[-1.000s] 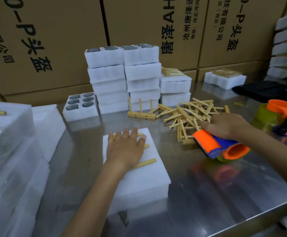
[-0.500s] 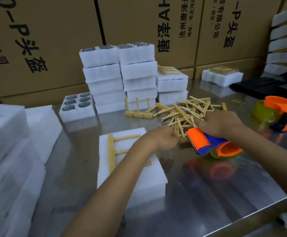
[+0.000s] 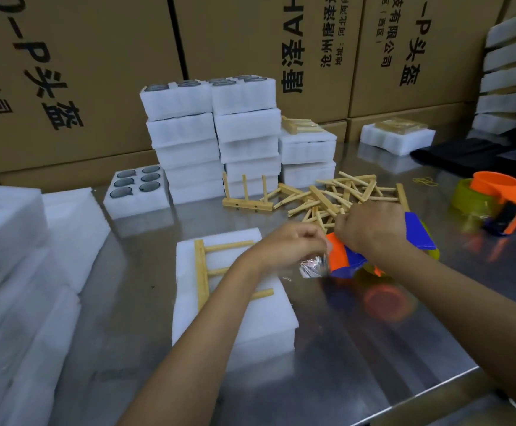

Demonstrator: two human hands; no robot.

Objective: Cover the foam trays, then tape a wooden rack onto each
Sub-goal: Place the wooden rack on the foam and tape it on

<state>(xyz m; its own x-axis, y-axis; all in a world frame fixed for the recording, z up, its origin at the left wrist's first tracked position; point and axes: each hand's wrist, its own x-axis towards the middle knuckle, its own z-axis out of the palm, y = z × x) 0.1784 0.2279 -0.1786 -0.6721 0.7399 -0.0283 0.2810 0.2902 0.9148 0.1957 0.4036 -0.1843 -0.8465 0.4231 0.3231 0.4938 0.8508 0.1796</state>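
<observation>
- Right hand (image 3: 370, 229) grips the tape dispenser (image 3: 355, 259); left hand (image 3: 287, 244) pinches the clear tape end (image 3: 315, 267), probably to draw a strip.
- Wooden rack (image 3: 203, 272) lies flat on the covered foam tray (image 3: 235, 302), near centre, positioned for taping.
- Loose rack pile (image 3: 336, 198) lies just beyond the hands; second dispenser (image 3: 496, 201) far right.

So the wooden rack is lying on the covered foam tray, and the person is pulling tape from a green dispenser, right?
Not quite. The head view shows the tape dispenser is orange and blue, not green. The wooden rack does lie on the covered foam tray, and the left hand is pulling tape from it.
</observation>
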